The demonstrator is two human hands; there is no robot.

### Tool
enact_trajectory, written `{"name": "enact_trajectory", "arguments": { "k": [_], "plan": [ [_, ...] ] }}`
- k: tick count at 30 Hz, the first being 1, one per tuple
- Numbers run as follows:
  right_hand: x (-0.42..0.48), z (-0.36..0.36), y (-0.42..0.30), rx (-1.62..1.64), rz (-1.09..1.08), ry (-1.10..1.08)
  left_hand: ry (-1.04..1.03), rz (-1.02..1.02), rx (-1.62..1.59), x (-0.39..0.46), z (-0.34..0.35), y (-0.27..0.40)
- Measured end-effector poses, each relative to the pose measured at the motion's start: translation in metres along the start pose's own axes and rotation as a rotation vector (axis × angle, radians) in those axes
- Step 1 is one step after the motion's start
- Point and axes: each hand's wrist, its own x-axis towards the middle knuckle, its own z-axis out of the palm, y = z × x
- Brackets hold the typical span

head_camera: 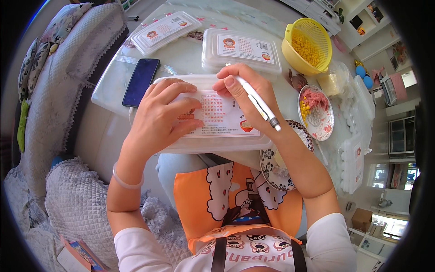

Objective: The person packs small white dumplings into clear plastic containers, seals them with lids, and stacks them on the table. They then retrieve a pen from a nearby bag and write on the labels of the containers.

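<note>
A translucent plastic food box point(217, 147) with a large printed label lies in front of me at the table's near edge. My left hand point(170, 112) rests on the left part of its lid, fingers apart and curved over the label. In my right hand point(251, 91) is a white pen point(258, 103), held over the right part of the same lid; its dark grey end points down towards my wrist. Beyond the hands stands a second labelled plastic box point(243, 51), and a third one point(166, 32) lies at an angle further left.
A smartphone point(141, 82) with a cable lies at the left table edge. On the right are a yellow colander point(307, 46) of corn kernels, a plate point(328, 131) with minced meat and corn, a patterned plate point(266, 170) partly under my forearm, and more plastic boxes point(351, 166). A quilted sofa stands left.
</note>
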Motion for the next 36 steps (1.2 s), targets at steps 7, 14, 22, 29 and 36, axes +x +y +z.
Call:
{"name": "enact_trajectory", "arguments": {
  "k": [7,14,22,29,36],
  "plan": [
    [-0.0014,-0.0017,0.0004,-0.019,-0.012,0.002,-0.016,-0.038,0.011,0.004,-0.0011,0.0037],
    [-0.0024,-0.0014,0.0033,-0.016,-0.015,0.007,-0.011,-0.049,0.008,0.006,-0.0007,0.0065],
    [-0.0028,-0.0014,0.0032,-0.024,-0.026,0.009,-0.02,-0.068,-0.016,0.0048,-0.0005,0.0059],
    [-0.0041,-0.0018,0.0047,-0.003,-0.012,0.018,-0.018,-0.072,0.006,0.0058,0.0,0.0086],
    [-0.0028,0.0012,-0.0001,0.071,0.031,0.021,-0.013,-0.109,-0.004,0.0032,0.0004,0.0082]
  ]
}}
